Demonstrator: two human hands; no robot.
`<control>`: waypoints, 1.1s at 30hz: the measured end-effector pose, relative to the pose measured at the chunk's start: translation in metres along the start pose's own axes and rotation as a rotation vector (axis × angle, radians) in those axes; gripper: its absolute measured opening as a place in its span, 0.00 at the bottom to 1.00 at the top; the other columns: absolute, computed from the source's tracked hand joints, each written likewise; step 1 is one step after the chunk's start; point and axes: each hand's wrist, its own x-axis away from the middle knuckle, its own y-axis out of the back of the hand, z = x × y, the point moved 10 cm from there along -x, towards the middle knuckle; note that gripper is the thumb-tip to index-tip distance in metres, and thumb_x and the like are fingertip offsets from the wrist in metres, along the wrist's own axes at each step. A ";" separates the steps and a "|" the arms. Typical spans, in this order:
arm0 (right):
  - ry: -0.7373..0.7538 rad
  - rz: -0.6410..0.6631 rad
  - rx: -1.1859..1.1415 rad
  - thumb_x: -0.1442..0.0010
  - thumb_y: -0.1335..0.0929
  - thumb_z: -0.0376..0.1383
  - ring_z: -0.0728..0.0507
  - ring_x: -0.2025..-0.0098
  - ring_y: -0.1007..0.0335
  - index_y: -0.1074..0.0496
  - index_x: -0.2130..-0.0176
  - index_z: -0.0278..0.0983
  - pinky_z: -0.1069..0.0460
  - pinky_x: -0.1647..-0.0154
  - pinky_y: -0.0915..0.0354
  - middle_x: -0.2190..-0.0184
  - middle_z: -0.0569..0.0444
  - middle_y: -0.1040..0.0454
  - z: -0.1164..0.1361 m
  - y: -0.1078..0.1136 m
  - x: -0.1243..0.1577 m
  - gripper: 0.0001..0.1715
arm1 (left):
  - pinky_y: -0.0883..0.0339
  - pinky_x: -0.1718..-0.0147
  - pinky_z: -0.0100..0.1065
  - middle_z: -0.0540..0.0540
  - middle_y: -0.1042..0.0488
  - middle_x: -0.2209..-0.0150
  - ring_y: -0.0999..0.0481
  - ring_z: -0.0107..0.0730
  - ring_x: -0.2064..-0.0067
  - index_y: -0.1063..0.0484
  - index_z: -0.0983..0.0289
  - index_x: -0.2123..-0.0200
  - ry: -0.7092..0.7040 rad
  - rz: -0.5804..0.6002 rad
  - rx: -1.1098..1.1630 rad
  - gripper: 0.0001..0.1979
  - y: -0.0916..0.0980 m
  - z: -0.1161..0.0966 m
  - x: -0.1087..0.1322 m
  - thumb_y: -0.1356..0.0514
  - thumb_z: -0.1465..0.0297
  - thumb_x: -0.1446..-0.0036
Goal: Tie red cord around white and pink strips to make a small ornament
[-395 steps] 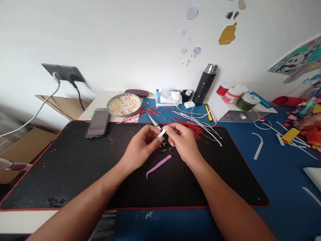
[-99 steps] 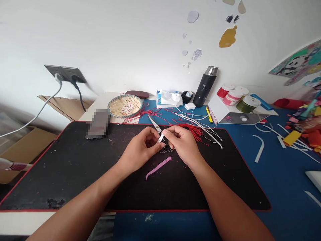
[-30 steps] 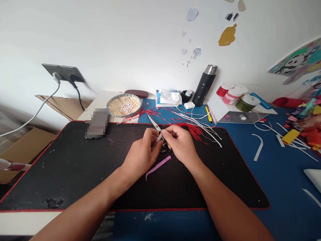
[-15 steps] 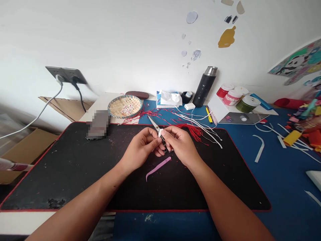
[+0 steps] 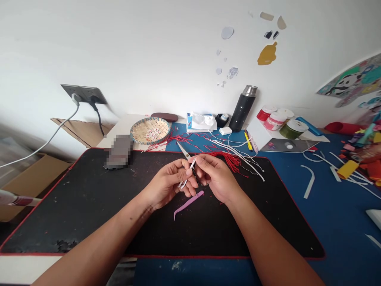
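Head view: at clock centre, the left hand [image 5: 168, 180] pinches a white strip [image 5: 193, 164], partly covered by fingers; the right hand [image 5: 218, 174] meets its top — whether gripping, I cannot tell. Scissors [image 5: 183, 150] point to eleven, handles mostly hidden. Tweezers [image 5: 189, 204] lie at six; a pixelated object [image 5: 118, 151], just past nine.

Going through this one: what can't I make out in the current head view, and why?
All in the head view:
Scissors: handles mostly hidden by the left hand and right hand.
White strip: partly covered by both hands.
Dark object near the basket: hidden by pixelation.
White item, far right: cut off by the picture's edge.
Bits in the basket: too small to identify.
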 end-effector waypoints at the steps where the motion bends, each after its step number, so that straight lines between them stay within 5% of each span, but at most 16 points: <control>1: -0.003 0.002 -0.011 0.40 0.24 0.51 0.51 0.77 0.40 0.18 0.61 0.38 0.54 0.78 0.45 0.77 0.60 0.34 0.000 0.000 0.000 0.19 | 0.26 0.77 0.25 0.54 0.17 0.71 0.18 0.31 0.75 0.30 0.63 0.65 0.005 0.003 0.004 0.15 0.000 0.001 0.000 0.28 0.64 0.40; 33: 0.018 -0.008 -0.015 0.41 0.22 0.48 0.53 0.79 0.40 0.20 0.64 0.36 0.55 0.78 0.45 0.79 0.61 0.34 -0.002 0.002 -0.001 0.17 | 0.28 0.77 0.23 0.55 0.21 0.73 0.21 0.27 0.76 0.23 0.68 0.63 0.097 -0.008 0.194 0.11 0.006 0.011 0.000 0.27 0.69 0.43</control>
